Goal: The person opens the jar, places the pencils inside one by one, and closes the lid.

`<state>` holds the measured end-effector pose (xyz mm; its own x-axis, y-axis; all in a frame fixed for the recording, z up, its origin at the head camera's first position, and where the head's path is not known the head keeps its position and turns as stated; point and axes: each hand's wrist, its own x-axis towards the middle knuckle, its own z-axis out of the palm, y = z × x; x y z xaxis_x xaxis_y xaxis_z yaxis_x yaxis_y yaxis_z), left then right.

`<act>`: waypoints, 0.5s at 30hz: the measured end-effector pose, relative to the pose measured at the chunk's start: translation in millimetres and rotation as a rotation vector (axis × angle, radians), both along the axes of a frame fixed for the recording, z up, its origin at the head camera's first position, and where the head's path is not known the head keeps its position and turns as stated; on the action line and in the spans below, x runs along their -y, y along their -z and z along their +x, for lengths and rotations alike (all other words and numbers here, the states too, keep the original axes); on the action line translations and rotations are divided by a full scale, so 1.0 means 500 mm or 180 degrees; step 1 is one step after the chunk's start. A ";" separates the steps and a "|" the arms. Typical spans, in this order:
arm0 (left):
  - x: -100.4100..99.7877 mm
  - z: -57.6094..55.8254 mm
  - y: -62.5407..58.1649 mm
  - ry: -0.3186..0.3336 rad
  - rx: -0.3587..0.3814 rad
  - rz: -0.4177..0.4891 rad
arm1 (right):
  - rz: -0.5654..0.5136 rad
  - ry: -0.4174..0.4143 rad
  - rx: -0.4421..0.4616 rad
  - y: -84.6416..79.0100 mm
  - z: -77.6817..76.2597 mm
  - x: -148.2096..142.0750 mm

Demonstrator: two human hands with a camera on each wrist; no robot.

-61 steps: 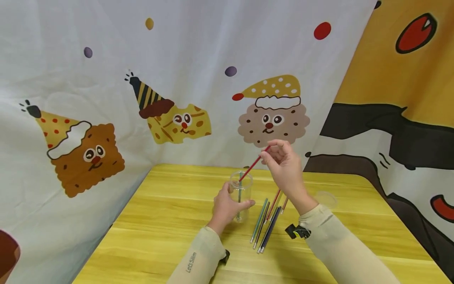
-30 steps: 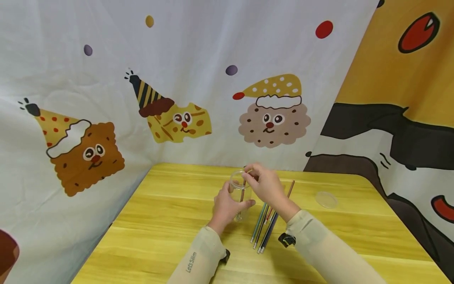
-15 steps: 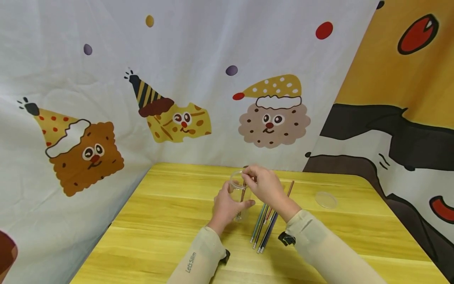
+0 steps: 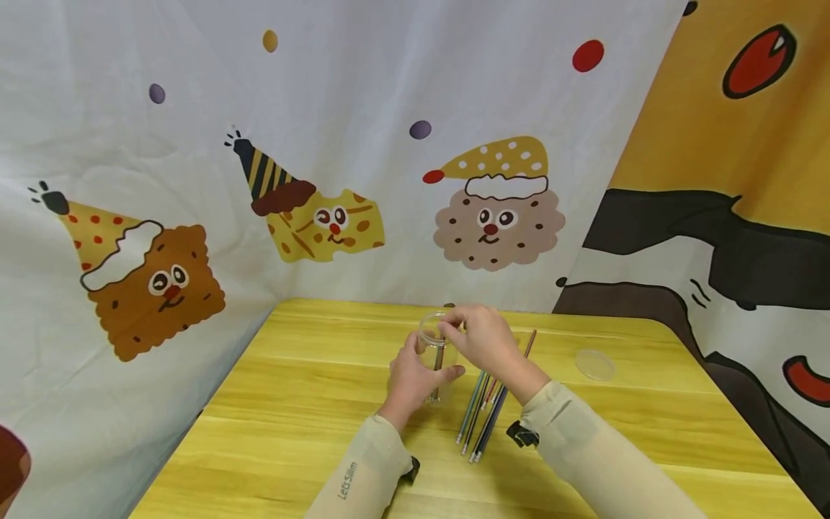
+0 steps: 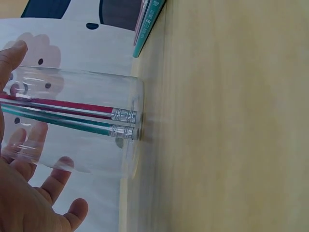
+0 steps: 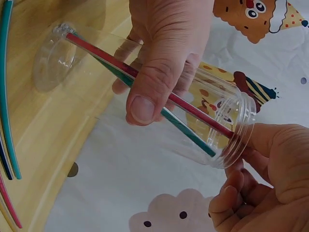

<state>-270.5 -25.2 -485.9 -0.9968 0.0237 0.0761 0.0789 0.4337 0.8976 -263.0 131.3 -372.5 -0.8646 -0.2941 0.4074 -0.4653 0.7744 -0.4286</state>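
My left hand (image 4: 415, 378) grips a clear plastic jar (image 5: 96, 84) round its side, the thumb on the near side. The jar stands upright on the table. Inside it a red pencil (image 6: 198, 113) and a teal pencil (image 6: 187, 133) lean with their eraser ends on the bottom. At the jar's open mouth, my right hand (image 4: 485, 339) pinches the top end of the red pencil with thumb and forefinger, the other fingers curled. Just right of the jar, several loose pencils (image 4: 488, 414) lie on the table, partly hidden under my right forearm.
A round clear lid (image 4: 594, 365) lies flat on the yellow wood-grain table (image 4: 292, 396), to the right beyond the pencils. Behind the table's far edge hangs a white cloth (image 4: 363, 86) printed with cartoon biscuits and cheese.
My right hand has come down and left from above the jar, lowering the red pencil from a slant over the mouth to inside. Over the last second both hands stay almost still.
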 end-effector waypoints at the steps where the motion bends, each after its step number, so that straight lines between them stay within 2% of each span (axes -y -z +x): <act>1: 0.001 0.000 0.002 0.0002 -0.0016 0.0005 | 0.0012 0.0011 -0.0018 0.000 0.001 0.001; 5: 0.002 -0.002 0.006 0.0014 -0.0059 0.0033 | -0.0049 0.0047 -0.0111 0.008 0.007 -0.002; 8: 0.002 -0.002 0.007 0.0027 -0.0089 0.0062 | -0.0229 0.0089 -0.0197 0.017 0.013 -0.016; 12: 0.000 -0.002 0.007 0.0006 -0.0131 0.0072 | -0.0406 0.0194 -0.0300 0.037 0.011 -0.059; 15: 0.000 -0.002 0.006 -0.0017 -0.0101 0.0083 | -0.0480 0.0335 -0.0208 0.060 0.004 -0.107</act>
